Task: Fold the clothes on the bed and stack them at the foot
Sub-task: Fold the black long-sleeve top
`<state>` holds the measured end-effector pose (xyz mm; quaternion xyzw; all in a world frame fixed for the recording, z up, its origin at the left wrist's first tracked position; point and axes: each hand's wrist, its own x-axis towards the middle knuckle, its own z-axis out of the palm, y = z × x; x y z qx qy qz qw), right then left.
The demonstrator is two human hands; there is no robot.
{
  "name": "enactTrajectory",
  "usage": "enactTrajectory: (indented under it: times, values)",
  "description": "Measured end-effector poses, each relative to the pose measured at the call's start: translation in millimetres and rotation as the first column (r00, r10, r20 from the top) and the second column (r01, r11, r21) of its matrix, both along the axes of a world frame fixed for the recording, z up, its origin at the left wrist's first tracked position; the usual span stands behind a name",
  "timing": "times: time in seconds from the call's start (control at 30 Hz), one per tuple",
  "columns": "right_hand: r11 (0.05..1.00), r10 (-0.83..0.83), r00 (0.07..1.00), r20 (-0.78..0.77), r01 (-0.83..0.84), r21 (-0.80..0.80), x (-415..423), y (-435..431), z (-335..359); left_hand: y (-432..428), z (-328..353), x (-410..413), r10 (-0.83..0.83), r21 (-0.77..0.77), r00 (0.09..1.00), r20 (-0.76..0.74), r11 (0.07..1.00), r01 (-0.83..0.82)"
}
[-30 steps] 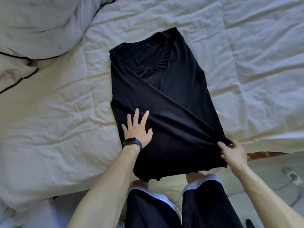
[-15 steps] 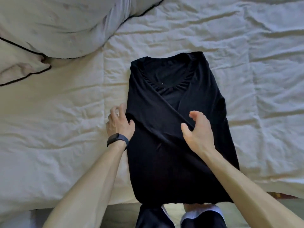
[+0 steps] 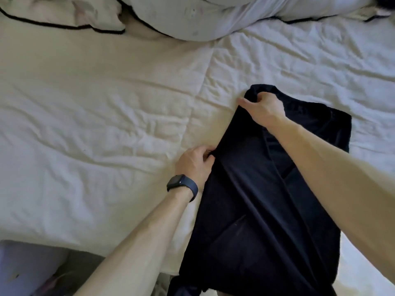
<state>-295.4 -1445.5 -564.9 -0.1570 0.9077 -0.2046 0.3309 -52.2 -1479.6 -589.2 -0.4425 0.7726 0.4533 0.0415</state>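
- Right hand (image 3: pixel 264 107) reaches across to the far left corner of the black jersey t-shirt (image 3: pixel 256 210), up by the shoulder. The fingers are curled over the fabric and bunch it a bit, and the thumb sticks out toward the bedding.
- Left hand (image 3: pixel 195 162) is lower on the same left edge, about halfway down. The fingers are curled in and pinch the fold of cloth there. There's a dark smartwatch with a blue band (image 3: pixel 182 185) on that wrist.
- So both hands have hold of one long side of the shirt, neither one spread flat.
- The shirt lies lengthwise on the near right part of the rumpled cream quilted bedspread (image 3: pixel 106 107), neck end away from the person. The hem end reaches the near edge of the bed and looks to droop over it. Diagonal flaps cross the front, so I'd say the sides are already tucked in.
- My guess on the step: mid-fold on this one shirt, about to take that left edge over or tidy it.
- The next move needs both hands to lift together and keep the edge taut, so the tucked flaps don't slide out. After that, a fold end to end.
- Further out: a cream pillow with black piping (image 3: pixel 64 16) and a pale grey pillow (image 3: pixel 203 20) sit along the top.
- I can't see any folded pile here, so stacking looks a way off.
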Motion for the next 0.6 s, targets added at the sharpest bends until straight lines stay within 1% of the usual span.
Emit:
enactTrajectory:
  times: [0.07, 0.13, 0.17, 0.2, 0.3, 0.37, 0.4, 0.43, 0.47, 0.5, 0.53, 0.57, 0.6]
  values:
    - [0.999, -0.043, 0.998, 0.043, 0.043, -0.004, -7, -15, -2, -4, -3, 0, 0.130, 0.090, 0.991, -0.034, 0.988, -0.126]
    - [0.988, -0.127, 0.984, 0.125, 0.137, -0.076, -13, -27, -4, -9, -6, 1, 0.245, 0.140, 0.969, -0.045, 0.962, -0.236]
    - [0.977, -0.163, 0.974, 0.157, 0.181, -0.110, -14, -31, -5, -12, -7, 2, 0.270, 0.154, 0.962, -0.037, 0.953, -0.261]
    - [0.972, -0.172, 0.970, 0.169, 0.195, -0.130, -14, -34, -6, -16, -8, 3, 0.270, 0.169, 0.963, -0.024, 0.950, -0.262]
    - [0.986, -0.109, 0.987, 0.119, 0.123, -0.116, -10, -34, -8, -25, -5, 2, 0.193, 0.197, 0.981, 0.010, 0.962, -0.191]
    - [0.981, -0.133, 0.988, 0.072, 0.142, -0.133, -5, -29, -4, -27, 4, -5, 0.168, 0.193, 0.985, 0.027, 0.966, -0.170]
    - [0.974, -0.162, 0.986, 0.047, 0.167, -0.152, -1, -25, 1, -25, 8, -9, 0.141, 0.137, 0.989, 0.039, 0.980, -0.145]
    - [0.965, -0.190, 0.982, 0.016, 0.190, -0.181, 5, -19, 7, -23, 12, -12, 0.094, 0.030, 0.994, 0.048, 0.995, -0.096]
    - [0.953, -0.218, 0.976, -0.022, 0.208, -0.220, 13, -9, 12, -17, 15, -15, 0.035, -0.106, 0.999, 0.038, 0.994, -0.030]
    - [0.939, -0.242, 0.968, -0.067, 0.217, -0.265, 24, 4, 17, -10, 18, -20, -0.044, -0.245, 0.999, 0.005, 0.968, 0.044]
    - [0.930, -0.258, 0.958, -0.123, 0.212, -0.302, 38, 24, 21, -1, 21, -27, -0.152, -0.375, 0.988, -0.027, 0.918, 0.131]
    - [0.930, -0.262, 0.946, -0.191, 0.194, -0.312, 55, 47, 23, 10, 23, -35, -0.283, -0.477, 0.958, -0.041, 0.848, 0.230]
    - [0.938, -0.257, 0.931, -0.260, 0.176, -0.298, 73, 73, 23, 21, 21, -43, -0.418, -0.543, 0.908, -0.021, 0.768, 0.341]
